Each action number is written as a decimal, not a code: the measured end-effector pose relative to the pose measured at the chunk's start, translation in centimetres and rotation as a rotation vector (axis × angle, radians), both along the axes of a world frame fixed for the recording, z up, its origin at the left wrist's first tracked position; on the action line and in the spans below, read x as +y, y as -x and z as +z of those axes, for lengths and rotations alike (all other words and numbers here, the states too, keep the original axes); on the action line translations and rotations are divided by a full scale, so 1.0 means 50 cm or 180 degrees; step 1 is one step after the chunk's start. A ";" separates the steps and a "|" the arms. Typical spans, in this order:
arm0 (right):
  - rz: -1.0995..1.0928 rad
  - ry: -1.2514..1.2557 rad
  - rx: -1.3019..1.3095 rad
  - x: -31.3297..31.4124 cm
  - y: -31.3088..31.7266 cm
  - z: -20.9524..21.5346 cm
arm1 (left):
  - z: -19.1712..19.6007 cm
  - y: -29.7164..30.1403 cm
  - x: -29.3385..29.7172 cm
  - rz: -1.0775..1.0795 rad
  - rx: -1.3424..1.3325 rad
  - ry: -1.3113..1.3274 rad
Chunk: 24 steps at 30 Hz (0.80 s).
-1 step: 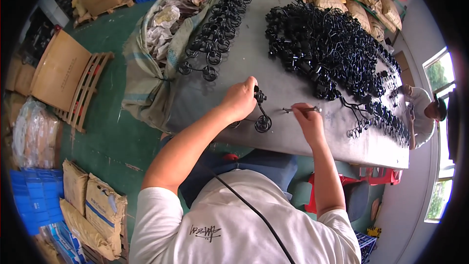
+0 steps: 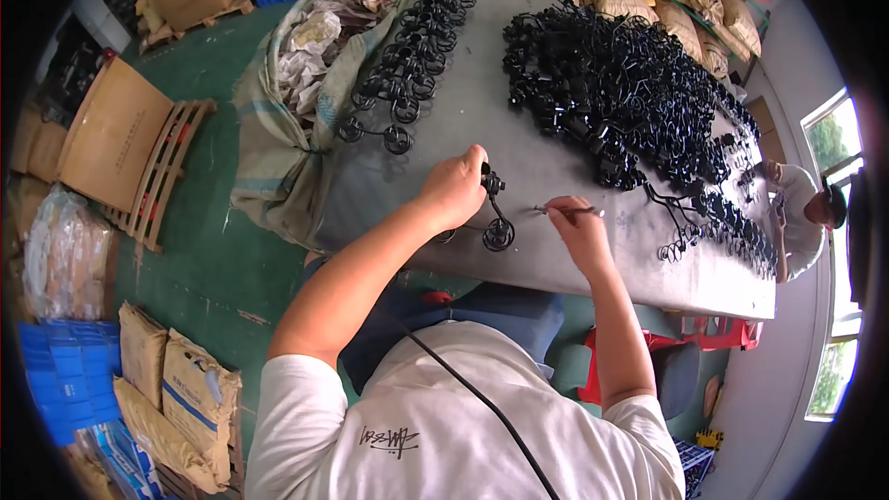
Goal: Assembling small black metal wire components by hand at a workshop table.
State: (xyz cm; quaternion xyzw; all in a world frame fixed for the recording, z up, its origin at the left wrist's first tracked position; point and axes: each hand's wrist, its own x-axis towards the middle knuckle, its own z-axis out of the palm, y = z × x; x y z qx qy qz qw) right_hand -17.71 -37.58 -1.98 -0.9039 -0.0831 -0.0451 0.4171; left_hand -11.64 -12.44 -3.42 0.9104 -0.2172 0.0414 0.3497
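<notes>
My left hand (image 2: 456, 191) is closed around a black part with coiled rings (image 2: 498, 233), near the front edge of the grey table (image 2: 463, 130). Its black block end sticks out beside my fingers and a round coil hangs below. To the right, my right hand (image 2: 580, 222) pinches a slim metal rod-like tool (image 2: 593, 211), its thin tip pointing left toward the part. A gap separates the tip from the part. The exact kind of tool is too small to tell.
A large heap of black coiled parts (image 2: 611, 83) covers the table's right side. More such parts lie in a row (image 2: 407, 65) at the left, beside a woven sack (image 2: 269, 148) of crumpled wrapping. Another person (image 2: 798, 213) sits at the far right.
My right hand has shifted slightly left, and its fingers have turned the tool a little, so less of the tip shows. My left hand and the black part have stayed still.
</notes>
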 end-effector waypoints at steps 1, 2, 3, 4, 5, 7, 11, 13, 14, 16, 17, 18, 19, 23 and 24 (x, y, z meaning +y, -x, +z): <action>0.0006 0.0000 -0.0002 0.013 0.004 -0.001 | -0.005 0.001 0.003 0.0006 -0.0002 0.0000; -0.0063 -0.0100 -0.0014 0.031 0.012 0.004 | -0.006 0.003 0.004 -0.0006 0.0076 -0.0035; -0.0111 -0.0198 -0.0041 0.045 0.015 0.007 | -0.003 0.002 0.005 0.0002 0.0139 -0.0067; -0.0056 -0.0411 -0.0316 0.052 0.021 0.002 | 0.000 -0.002 0.002 0.0025 0.0126 -0.0060; -0.0043 -0.0410 -0.0302 0.061 0.024 0.004 | 0.001 0.000 -0.002 0.0021 0.0103 -0.0046; 0.0478 -0.0141 -0.1255 0.079 0.027 0.014 | 0.003 0.004 -0.003 0.0026 0.0095 -0.0030; 0.0429 -0.0355 -0.0881 0.114 0.015 0.032 | 0.002 0.001 0.003 0.0007 0.0041 0.0031; 0.0508 -0.0326 -0.0850 0.118 0.003 0.040 | 0.000 0.000 0.005 -0.0017 -0.0051 0.0057; 0.0587 -0.0294 -0.0816 0.120 0.000 0.042 | 0.001 0.000 0.003 -0.0031 -0.0049 0.0026; 0.0568 -0.0281 -0.0712 0.125 -0.004 0.036 | 0.000 -0.001 0.002 -0.0035 -0.0044 0.0004; 0.0541 -0.0277 -0.0610 0.128 -0.006 0.032 | -0.003 -0.002 0.003 -0.0071 -0.0056 0.0035; 0.0551 -0.0274 -0.0606 0.129 -0.009 0.030 | -0.005 -0.002 0.003 -0.0107 -0.0068 0.0065; 0.0527 -0.0393 -0.0455 0.131 -0.015 0.029 | -0.008 -0.004 0.003 -0.0099 -0.0065 0.0069; -0.0076 -0.1611 0.0917 0.103 -0.097 0.021 | -0.007 -0.011 -0.001 -0.0128 0.0034 -0.0076; 0.0031 -0.2036 0.1275 0.094 -0.123 0.020 | -0.006 -0.014 -0.003 -0.0152 0.0039 -0.0105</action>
